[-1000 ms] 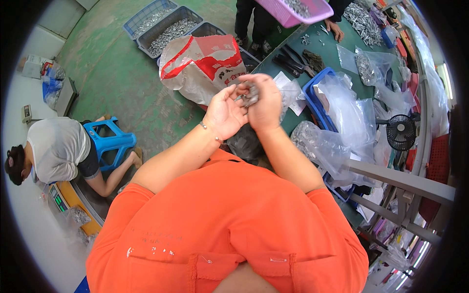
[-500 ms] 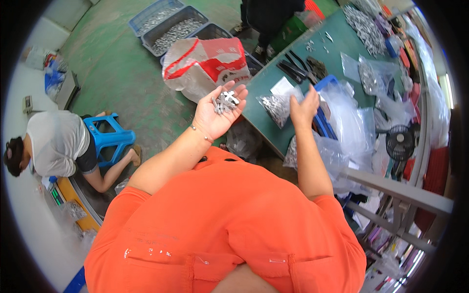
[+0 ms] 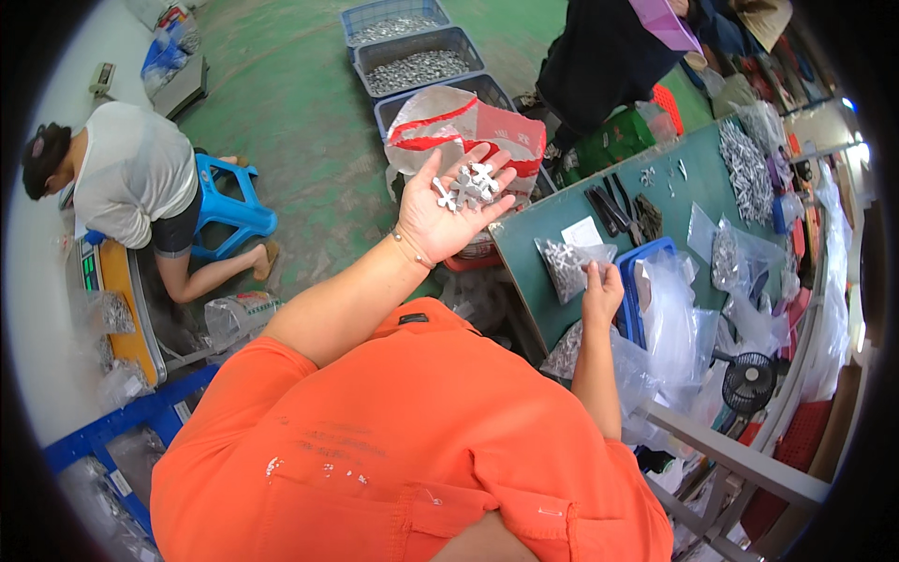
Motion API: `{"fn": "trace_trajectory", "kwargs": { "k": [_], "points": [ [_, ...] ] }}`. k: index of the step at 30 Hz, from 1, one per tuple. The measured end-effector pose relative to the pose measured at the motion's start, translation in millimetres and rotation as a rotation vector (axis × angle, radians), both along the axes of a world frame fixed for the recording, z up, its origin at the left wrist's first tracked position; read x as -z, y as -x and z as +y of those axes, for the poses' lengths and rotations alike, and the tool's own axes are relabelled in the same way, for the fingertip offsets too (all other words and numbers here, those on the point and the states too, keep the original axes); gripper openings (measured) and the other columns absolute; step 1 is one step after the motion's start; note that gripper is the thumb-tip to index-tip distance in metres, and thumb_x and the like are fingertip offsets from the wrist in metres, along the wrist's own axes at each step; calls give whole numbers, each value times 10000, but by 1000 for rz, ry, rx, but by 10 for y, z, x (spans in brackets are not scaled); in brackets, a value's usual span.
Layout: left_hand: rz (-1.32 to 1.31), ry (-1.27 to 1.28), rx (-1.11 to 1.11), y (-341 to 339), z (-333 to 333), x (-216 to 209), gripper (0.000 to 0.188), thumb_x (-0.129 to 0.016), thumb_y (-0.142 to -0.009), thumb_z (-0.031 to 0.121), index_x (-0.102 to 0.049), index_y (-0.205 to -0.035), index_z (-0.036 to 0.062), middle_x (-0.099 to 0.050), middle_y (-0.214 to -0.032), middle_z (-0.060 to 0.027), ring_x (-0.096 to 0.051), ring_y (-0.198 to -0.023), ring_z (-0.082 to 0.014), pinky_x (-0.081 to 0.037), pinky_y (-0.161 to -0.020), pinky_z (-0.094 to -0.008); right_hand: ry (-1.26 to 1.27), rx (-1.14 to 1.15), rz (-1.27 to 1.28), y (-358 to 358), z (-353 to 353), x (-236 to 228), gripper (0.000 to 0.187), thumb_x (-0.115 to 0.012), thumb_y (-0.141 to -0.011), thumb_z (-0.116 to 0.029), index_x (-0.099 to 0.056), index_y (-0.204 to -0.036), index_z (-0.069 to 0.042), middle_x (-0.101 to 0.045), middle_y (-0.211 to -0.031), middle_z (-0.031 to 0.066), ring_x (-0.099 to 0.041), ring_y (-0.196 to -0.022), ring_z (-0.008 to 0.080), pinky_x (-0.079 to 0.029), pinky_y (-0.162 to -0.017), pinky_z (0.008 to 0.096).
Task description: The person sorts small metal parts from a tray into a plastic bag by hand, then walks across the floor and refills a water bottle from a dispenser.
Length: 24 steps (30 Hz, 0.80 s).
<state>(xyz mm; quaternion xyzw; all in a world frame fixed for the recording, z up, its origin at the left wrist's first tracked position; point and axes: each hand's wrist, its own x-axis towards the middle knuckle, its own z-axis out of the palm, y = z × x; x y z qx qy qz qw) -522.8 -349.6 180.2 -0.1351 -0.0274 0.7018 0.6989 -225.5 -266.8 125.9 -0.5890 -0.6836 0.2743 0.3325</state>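
My left hand [image 3: 450,215] is raised palm up with its fingers spread. It holds a small heap of silver metal parts [image 3: 468,185], some of them cross-shaped, lying loose on the palm and fingers. Over the green table [image 3: 521,251], my right hand [image 3: 602,288] is closed in a pinch on the edge of a clear plastic bag [image 3: 566,268]. That bag lies at the table's near left edge with many similar silver parts inside. A white paper slip [image 3: 582,231] sits just behind it.
Right of the bag, a blue tray [image 3: 633,309] carries empty clear bags [image 3: 670,304]. Beyond lie black-handled pliers [image 3: 609,211] and a pile of metal parts [image 3: 744,173]. Blue crates [image 3: 417,68] stand on the floor, near a red-and-white sack [image 3: 510,131]. One person [image 3: 140,178] is by a blue stool [image 3: 229,201].
My right hand has drawn back toward me and now pinches the bag's edge. The left hand stays palm up with the parts. The whole view has shifted.
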Motion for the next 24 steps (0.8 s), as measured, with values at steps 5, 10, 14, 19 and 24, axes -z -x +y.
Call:
{"fn": "trace_trajectory", "kwargs": {
  "k": [5,10,14,19,24],
  "points": [
    [27,-46,-62,89,-60,-62,587,-378,-891,465,-374,-1278,23,-310,-1367,-192,-259,-1284,-349,-209,-1033,-506,-28,-57,236,167,-157,-333,153,-556,-872,-161,-534,-810,-21,-556,-663,17,-515,-597,67,-405,-560,197],
    [29,-37,-107,151,-91,-69,605,-422,-876,459,-361,-1284,17,-311,-1366,-191,-282,-1270,-351,-224,-1029,-503,30,-134,336,348,-279,-511,144,-568,-867,-165,-544,-825,-29,-503,-600,-20,-471,-542,50,-369,-507,179],
    [61,-61,-142,184,-190,-90,625,-418,-868,478,-353,-1292,23,-309,-1368,-192,-293,-1264,-348,-222,-1029,-503,26,-178,315,422,-348,-411,148,-584,-857,-163,-569,-819,-21,-491,-598,-31,-438,-526,38,-349,-486,174],
    [66,-65,-183,273,-351,-129,661,-401,-861,510,-322,-1312,34,-292,-1378,-199,-272,-1280,-341,-179,-1044,-504,30,-212,255,478,-324,-350,152,-597,-847,-159,-590,-814,-11,-484,-598,-39,-421,-528,32,-333,-482,176],
    [71,-98,-223,362,-496,-206,715,-411,-838,553,-310,-1322,37,-272,-1388,-204,-235,-1300,-338,-137,-1050,-514,44,-211,203,511,-272,-351,152,-594,-848,-159,-592,-829,-9,-481,-599,-39,-400,-530,21,-312,-485,167]
  ]
}}
